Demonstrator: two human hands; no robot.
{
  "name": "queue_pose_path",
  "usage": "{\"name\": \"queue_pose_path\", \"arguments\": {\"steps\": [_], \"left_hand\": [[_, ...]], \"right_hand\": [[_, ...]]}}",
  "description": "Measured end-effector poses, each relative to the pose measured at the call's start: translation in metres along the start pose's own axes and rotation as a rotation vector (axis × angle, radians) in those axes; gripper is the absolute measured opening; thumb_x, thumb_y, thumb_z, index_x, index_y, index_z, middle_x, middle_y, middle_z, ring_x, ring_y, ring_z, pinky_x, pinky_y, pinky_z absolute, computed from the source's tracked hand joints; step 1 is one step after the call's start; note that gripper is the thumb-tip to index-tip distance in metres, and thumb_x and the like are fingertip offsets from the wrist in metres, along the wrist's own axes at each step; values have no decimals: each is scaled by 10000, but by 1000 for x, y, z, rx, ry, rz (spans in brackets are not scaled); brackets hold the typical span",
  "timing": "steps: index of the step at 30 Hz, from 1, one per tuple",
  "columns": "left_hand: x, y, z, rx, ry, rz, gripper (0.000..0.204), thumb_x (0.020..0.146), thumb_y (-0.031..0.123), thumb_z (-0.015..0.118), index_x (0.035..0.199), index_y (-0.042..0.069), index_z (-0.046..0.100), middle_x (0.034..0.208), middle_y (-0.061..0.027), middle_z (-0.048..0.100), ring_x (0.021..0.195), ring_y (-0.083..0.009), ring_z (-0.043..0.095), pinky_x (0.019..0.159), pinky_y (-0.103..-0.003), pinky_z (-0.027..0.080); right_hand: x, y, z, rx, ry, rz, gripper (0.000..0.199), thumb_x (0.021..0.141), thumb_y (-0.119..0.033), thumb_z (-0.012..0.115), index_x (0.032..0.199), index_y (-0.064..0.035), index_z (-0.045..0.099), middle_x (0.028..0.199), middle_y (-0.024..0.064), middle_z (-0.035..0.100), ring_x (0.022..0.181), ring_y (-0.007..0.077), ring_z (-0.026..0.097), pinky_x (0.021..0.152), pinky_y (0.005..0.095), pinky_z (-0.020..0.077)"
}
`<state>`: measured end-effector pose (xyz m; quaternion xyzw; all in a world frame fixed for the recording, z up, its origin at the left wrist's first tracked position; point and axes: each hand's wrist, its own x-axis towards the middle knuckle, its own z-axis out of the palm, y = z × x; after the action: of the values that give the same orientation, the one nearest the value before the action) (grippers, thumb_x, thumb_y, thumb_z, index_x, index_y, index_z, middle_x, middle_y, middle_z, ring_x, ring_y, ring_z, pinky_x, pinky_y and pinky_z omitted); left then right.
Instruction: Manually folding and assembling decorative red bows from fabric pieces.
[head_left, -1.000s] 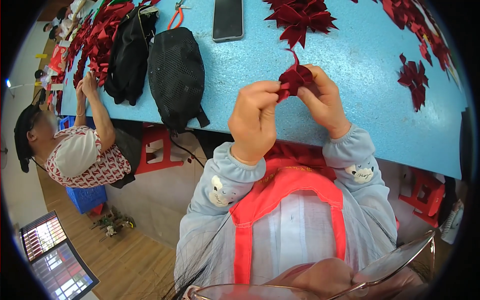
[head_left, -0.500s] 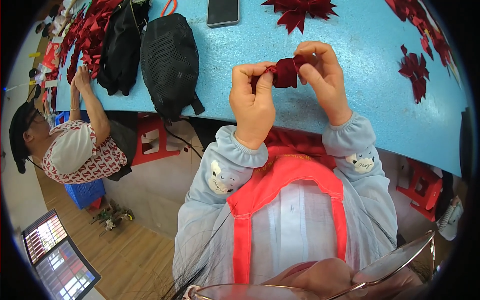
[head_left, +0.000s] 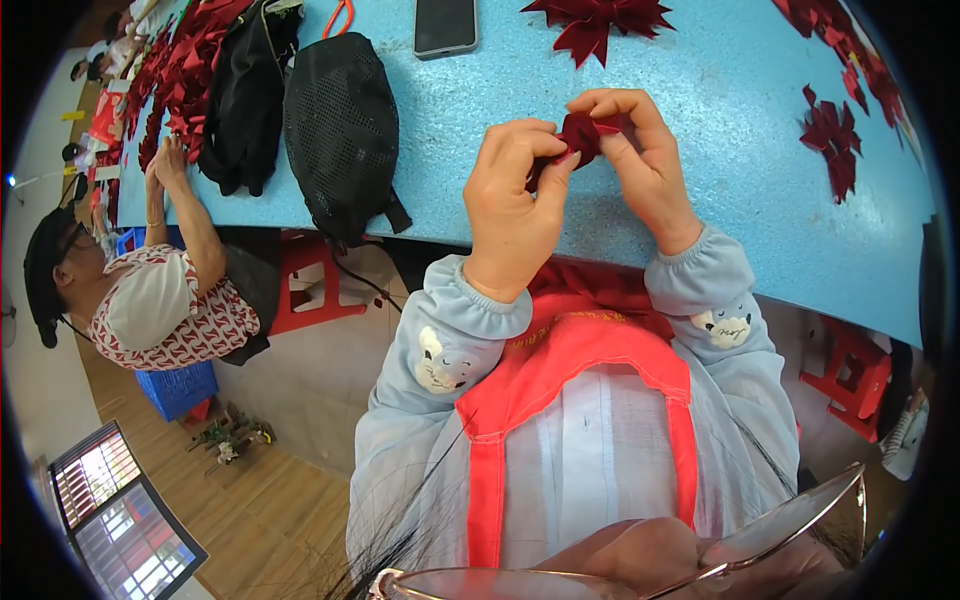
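Item I hold: dark red ribbon piece (head_left: 583,135), bunched, long axis roughly left-right, above the blue table (head_left: 700,180), pinched closed between my left hand (head_left: 515,200) and right hand (head_left: 640,160), fingertips clamped on both ends.

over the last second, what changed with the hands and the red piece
Both hands, left hand and right hand, kept hold of the dark red ribbon piece and drew closer together, folding it from a looser, spread shape into a tighter bundle between the fingertips. The phone, black mesh bag and finished red bows stayed put on the blue table.
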<state>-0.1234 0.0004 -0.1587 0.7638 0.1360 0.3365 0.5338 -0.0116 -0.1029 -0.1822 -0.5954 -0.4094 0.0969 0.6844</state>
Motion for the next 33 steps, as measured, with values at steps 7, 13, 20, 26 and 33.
{"name": "queue_pose_path", "arguments": {"steps": [7, 13, 20, 26, 33], "left_hand": [[0, -1, 8, -313, 19, -181, 76, 849, 33, 576, 906, -1, 539, 839, -49, 579, 671, -108, 556, 585, -217, 463], [2, 0, 17, -476, 117, -390, 56, 896, 71, 507, 923, 28, 482, 783, -26, 541, 607, -62, 484, 509, -195, 405], [-2, -9, 16, -450, 83, -399, 53, 904, 89, 498, 898, 42, 473, 774, -13, 525, 577, -43, 438, 490, -182, 373], [2, -8, 8, -444, 2, -414, 59, 902, 90, 507, 921, 36, 493, 801, -18, 541, 645, -54, 480, 547, -184, 410], [6, -4, 2, -680, -13, -501, 77, 899, 70, 509, 957, 21, 519, 916, -36, 554, 768, -83, 527, 664, -209, 457]], "right_hand": [[-1, -5, 4, 87, 112, 222, 106, 902, -52, 457, 991, -40, 514, 950, 11, 538, 774, 48, 485, 654, 183, 409], [-1, -4, 1, 10, 70, 153, 126, 937, -142, 454, 945, -41, 529, 805, -37, 524, 693, 22, 441, 595, 167, 366], [0, 9, -3, 98, 72, 234, 147, 930, -172, 474, 930, -39, 535, 780, -52, 520, 689, 22, 450, 601, 168, 377], [2, 0, -3, 364, 48, 387, 136, 917, -172, 496, 937, -45, 541, 788, -48, 533, 686, 25, 469, 597, 171, 395], [5, -1, 1, 276, 110, 441, 113, 903, -157, 527, 954, -57, 544, 793, -39, 543, 634, 11, 462, 534, 159, 375]]}}
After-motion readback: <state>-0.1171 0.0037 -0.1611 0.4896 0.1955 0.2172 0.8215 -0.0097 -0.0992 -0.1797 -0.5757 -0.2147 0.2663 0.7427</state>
